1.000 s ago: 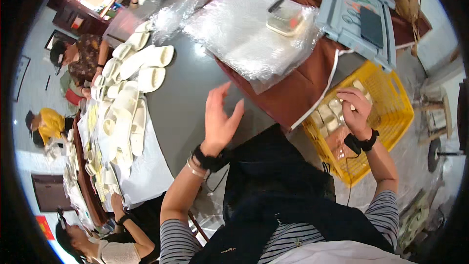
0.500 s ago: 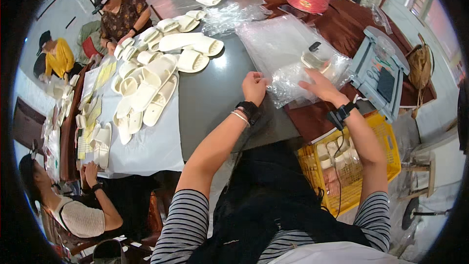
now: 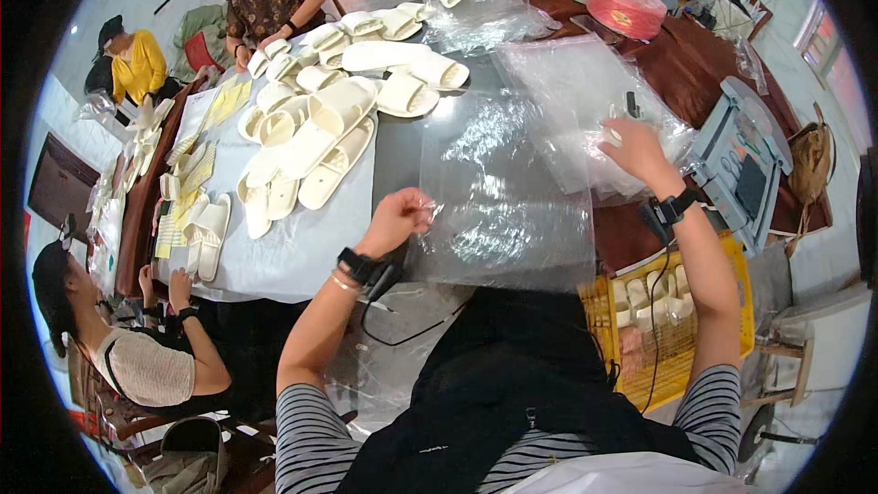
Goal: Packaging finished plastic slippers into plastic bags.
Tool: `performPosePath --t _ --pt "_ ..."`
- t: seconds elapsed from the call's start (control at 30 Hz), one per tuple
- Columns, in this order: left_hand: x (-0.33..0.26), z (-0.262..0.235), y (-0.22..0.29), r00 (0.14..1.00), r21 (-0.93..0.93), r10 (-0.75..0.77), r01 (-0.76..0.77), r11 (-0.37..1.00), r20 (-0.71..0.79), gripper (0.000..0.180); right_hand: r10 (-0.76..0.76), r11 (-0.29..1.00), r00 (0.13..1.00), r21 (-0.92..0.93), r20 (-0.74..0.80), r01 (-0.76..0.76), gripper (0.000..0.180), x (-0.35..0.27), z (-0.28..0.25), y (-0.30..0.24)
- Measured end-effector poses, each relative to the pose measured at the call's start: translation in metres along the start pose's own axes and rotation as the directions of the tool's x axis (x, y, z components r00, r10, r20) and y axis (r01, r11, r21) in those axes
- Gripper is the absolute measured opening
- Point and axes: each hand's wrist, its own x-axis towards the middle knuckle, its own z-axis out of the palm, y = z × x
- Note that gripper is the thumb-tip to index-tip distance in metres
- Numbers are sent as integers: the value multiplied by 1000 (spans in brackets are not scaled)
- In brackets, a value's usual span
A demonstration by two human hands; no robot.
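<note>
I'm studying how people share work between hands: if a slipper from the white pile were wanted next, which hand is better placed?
Probably the left hand: it's nearer the slipper pile, though it holds a clear plastic sheet. The right hand is farther off, over the plastic stack.

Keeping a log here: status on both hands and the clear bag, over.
Left hand pinching clear bag. Right hand over plastic stack. Slippers piled left of bag.

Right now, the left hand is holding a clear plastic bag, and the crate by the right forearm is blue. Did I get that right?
Not quite: the crate by the right forearm is yellow, not blue, as the head view shows. The left hand is holding a clear plastic bag.
</note>
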Motion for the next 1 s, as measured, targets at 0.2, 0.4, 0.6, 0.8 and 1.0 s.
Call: performPosePath --t 0.2,0.4,0.6,0.8,1.0 --pt "-52 -38 6 998 193 -56 49 980 29 25 -371 854 910 318 -186 413 72 54 39 -90" --pt "-38 -62 35 927 811 374 -186 554 -43 28 -323 869 923 452 208 202 50 70 69 -98" --pt "-59 6 103 696 918 703 -171 358 -144 56 -53 466 946 846 321 -261 29 27 33 -98" --pt "-63 121 73 819 718 565 -452 529 100 102 -27 -76 956 953 292 -293 34 -36 49 -104" --pt "-36 156 26 747 802 663 -370 469 -43 71 -33 -333 943 886 331 -322 64 -101 54 -144"
